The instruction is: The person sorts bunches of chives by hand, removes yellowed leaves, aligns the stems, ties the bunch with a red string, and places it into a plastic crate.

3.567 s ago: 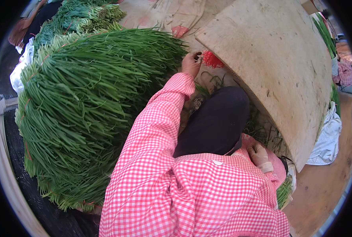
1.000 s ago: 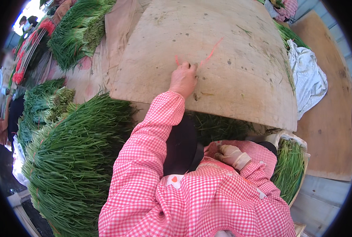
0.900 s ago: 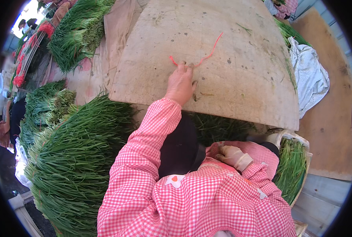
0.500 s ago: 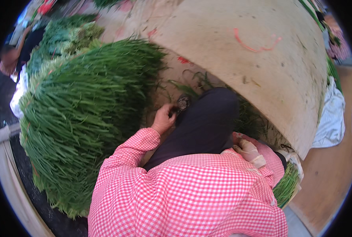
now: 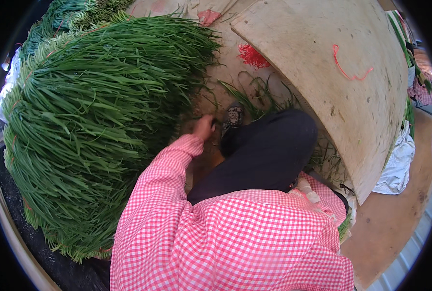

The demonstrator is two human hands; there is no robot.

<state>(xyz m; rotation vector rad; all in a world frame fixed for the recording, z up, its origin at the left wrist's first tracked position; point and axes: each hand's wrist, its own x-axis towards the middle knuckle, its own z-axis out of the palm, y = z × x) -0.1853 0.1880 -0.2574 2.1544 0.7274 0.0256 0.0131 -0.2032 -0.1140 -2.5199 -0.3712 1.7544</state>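
Observation:
My left hand (image 5: 205, 127) is low between a big pile of green chives (image 5: 104, 97) and my shoe (image 5: 234, 116). Its fingers are curled in; a small dark bit shows beside them, too small to name. Bundled chives lie with pale stem ends to the left and long green leaves to the right, right up against my left sleeve. My right hand (image 5: 309, 190), in a pale glove, rests at my right hip by the checked cloth. My thigh and shirt cover its fingers.
A slanting wooden board (image 5: 323, 72) takes up the right, a red tie (image 5: 350, 68) on it. Loose leaves (image 5: 259, 99) and a bunch of red ties (image 5: 253, 56) lie on the floor. A white sack (image 5: 395, 165) sits beyond the board.
The view has shifted, bringing the red bunch into fuller sight. My left hand stays low near the shoe, fingers curled. The right hand has sunk further behind my thigh and shirt.

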